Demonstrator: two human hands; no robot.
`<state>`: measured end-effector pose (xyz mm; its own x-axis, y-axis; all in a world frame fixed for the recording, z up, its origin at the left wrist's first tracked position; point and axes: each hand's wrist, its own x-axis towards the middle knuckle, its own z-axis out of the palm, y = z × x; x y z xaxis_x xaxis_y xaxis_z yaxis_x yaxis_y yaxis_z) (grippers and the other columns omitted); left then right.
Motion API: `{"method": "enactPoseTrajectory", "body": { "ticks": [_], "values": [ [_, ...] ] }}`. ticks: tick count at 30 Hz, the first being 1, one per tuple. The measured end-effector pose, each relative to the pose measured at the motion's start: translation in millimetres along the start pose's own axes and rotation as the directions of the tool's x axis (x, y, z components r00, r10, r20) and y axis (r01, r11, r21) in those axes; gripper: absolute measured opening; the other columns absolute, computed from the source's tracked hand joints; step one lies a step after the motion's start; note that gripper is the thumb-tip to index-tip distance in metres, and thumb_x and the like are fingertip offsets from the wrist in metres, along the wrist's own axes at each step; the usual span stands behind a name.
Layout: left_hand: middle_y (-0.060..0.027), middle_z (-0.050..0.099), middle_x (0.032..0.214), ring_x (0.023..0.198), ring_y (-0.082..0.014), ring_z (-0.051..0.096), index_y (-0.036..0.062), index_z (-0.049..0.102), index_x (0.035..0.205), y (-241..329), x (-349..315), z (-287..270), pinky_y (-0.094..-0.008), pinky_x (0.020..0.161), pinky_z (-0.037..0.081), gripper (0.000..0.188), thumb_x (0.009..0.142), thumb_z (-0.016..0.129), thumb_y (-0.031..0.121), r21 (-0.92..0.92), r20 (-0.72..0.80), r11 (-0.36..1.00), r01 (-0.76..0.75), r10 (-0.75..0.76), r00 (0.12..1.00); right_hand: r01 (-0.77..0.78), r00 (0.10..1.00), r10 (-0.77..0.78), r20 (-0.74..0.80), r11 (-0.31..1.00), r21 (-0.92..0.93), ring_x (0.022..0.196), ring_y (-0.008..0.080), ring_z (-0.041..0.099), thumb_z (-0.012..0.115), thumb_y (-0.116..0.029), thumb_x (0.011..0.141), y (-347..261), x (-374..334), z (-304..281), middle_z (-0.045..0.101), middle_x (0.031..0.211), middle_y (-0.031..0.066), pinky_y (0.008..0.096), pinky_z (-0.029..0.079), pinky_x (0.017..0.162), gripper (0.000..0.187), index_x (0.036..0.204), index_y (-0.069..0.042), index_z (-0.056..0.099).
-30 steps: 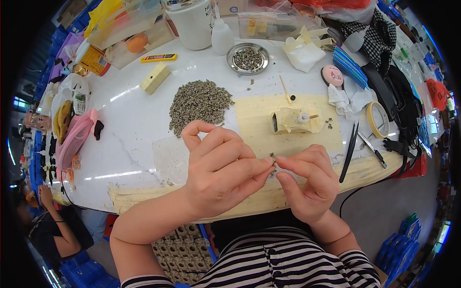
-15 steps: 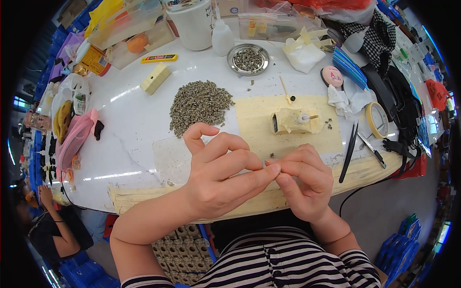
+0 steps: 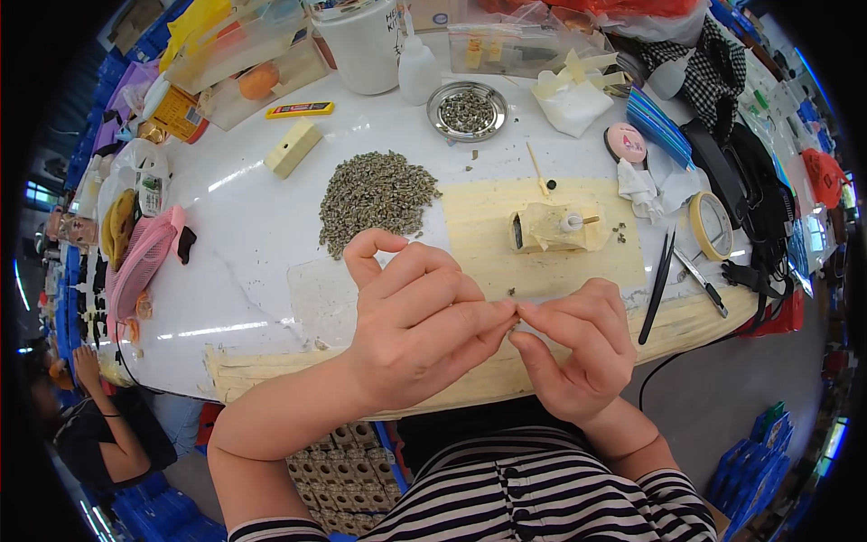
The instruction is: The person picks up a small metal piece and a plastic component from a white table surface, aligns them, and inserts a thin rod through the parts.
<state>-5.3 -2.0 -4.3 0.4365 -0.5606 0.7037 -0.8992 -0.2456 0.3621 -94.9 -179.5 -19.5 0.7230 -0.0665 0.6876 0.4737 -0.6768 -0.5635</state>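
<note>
My left hand point(image 3: 415, 321) and my right hand point(image 3: 573, 348) meet fingertip to fingertip just above the near edge of the white table point(image 3: 244, 226). They pinch something very small between thumbs and forefingers; the fingers hide it. Beyond the hands lies a yellowish mat point(image 3: 488, 226) with a small block wrapped in yellowish tape point(image 3: 555, 228) on it. A heap of small grey-green parts point(image 3: 375, 194) lies to the left of the mat. A clear plastic sheet point(image 3: 321, 298) lies under my left hand.
A round metal dish point(image 3: 467, 110) of the same parts, a white bucket point(image 3: 366, 45) and a white squeeze bottle point(image 3: 418, 68) stand at the back. Black tweezers point(image 3: 659, 280), a tape roll point(image 3: 711, 224) and dark cloth lie at the right. A person sits lower left point(image 3: 99, 425).
Both hands have drawn a little nearer to me and closed tighter together at the fingertips. Nothing on the table has moved.
</note>
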Motion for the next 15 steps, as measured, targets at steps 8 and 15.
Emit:
{"method": "enactPoseTrajectory", "body": {
  "ticks": [8,15],
  "values": [
    [0.0052,0.059,0.073,0.074,-0.0162,0.055,0.0155,0.074,0.083,1.0,2.1,-0.6,-0.0389,0.081,0.03,0.028,0.06,0.087,0.006,-0.009,0.006,0.999,0.04,-0.04,0.999,0.144,0.989,-0.14,0.039,0.979,-0.146,0.075,0.0158,0.054,0.085,-0.013,0.071,0.6,-3.5,-1.2,0.069,0.089,-0.0027,0.0321,0.039,0.071,0.038,0.107,-0.007,0.077],
    [0.0054,0.059,0.073,0.073,-0.0159,0.055,0.0157,0.075,0.084,1.1,2.3,-1.6,-0.0388,0.08,0.03,0.028,0.061,0.088,0.006,-0.019,-0.012,0.999,0.047,-0.047,0.999,0.08,0.996,-0.076,0.041,0.991,-0.11,0.075,0.0169,0.055,0.084,-0.01,0.071,-0.9,0.1,-2.2,0.07,0.09,-0.0006,0.0326,0.039,0.072,0.037,0.107,-0.007,0.077]
  ]
}}
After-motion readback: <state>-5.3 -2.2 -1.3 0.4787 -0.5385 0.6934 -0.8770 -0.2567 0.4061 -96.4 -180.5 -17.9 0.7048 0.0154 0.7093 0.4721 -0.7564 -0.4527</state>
